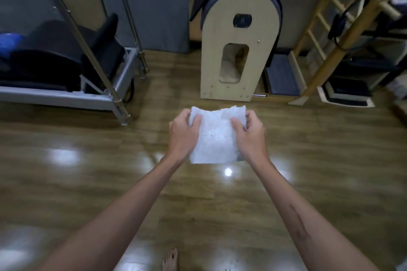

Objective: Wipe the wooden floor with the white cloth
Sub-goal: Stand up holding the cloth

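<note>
A white cloth (217, 138) hangs spread out in the air between my hands, well above the glossy wooden floor (88, 182). My left hand (184, 133) pinches its upper left edge, thumb on the front. My right hand (248, 136) pinches the upper right edge the same way. The cloth's lower edge hangs free at about wrist level. Both forearms reach forward from the bottom of the head view.
A wooden barrel-shaped exercise unit (237, 50) stands straight ahead on the floor. A metal-framed exercise machine (72, 86) is at the left, a wooden ladder frame (326, 35) at the right. A bare foot (170, 259) shows at the bottom edge.
</note>
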